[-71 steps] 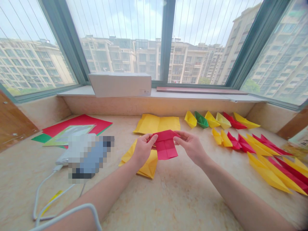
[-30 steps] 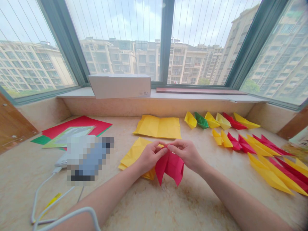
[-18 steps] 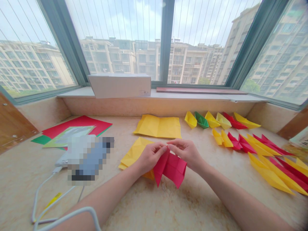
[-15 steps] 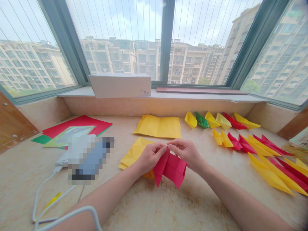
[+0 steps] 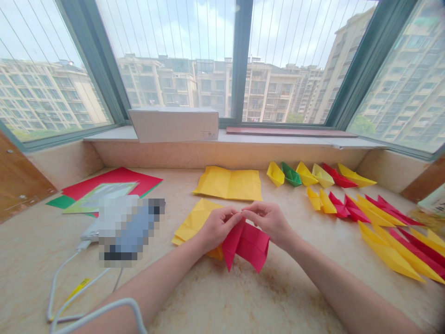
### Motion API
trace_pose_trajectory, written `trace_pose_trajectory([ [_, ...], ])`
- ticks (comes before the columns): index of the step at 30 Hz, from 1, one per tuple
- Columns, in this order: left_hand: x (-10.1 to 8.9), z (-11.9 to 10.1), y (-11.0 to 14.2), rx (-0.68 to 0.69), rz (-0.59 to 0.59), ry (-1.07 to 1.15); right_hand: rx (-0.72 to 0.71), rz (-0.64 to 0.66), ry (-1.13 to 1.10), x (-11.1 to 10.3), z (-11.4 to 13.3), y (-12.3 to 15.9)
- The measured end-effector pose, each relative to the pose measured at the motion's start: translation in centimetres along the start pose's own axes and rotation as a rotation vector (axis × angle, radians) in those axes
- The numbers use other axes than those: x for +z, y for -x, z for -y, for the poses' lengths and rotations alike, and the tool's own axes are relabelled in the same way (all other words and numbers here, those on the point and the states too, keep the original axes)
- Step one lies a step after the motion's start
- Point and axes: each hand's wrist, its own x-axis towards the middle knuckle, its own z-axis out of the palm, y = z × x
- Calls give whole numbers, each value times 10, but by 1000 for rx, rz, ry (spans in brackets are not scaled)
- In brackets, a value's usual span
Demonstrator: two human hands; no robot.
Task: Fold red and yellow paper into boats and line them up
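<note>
A creased sheet of red origami paper (image 5: 253, 243), partly folded, hangs between my two hands above the counter. My left hand (image 5: 222, 226) pinches its upper edge between thumb and fingers. Right beside it, my right hand (image 5: 267, 221) pinches the same top spot, thumb tips almost meeting. Two lower flaps of the red paper point down toward me. Under and behind my left hand lie creased yellow sheets (image 5: 194, 220). Farther back rests another unfolded yellow sheet (image 5: 227, 182) with fold lines.
Folded paper boats (image 5: 306, 174) in yellow, green and red stand in rows at the right, with longer folded pieces (image 5: 389, 250) nearer. Red paper (image 5: 111, 183) lies at the left by a blurred device (image 5: 135, 232) and a white cable (image 5: 52, 287). A white box (image 5: 174, 125) sits on the sill.
</note>
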Motion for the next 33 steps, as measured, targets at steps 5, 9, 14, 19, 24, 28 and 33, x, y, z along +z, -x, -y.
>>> trace_pose_trajectory([
  [5, -2, -2, -1, -20, 1, 18, 14, 14, -23, -1, -1, 0],
  [9, -3, -3, 0, -71, 53, 116, 6, 52, -84, -2, 1, 1],
  [14, -4, -2, 1, -84, 83, 163, -20, 59, -118, -1, 4, 3],
  [19, -2, -3, 1, -57, 32, 147, 18, 46, -118, -2, 11, 5],
  [24, 1, -3, 1, -19, 39, 143, 54, 21, -143, -1, 13, 7],
  [28, 3, 0, 2, -58, 114, 234, 68, 1, -187, 0, 9, 6],
  [33, 0, 4, -2, -150, 64, 314, 82, -69, -140, -2, 3, 0],
])
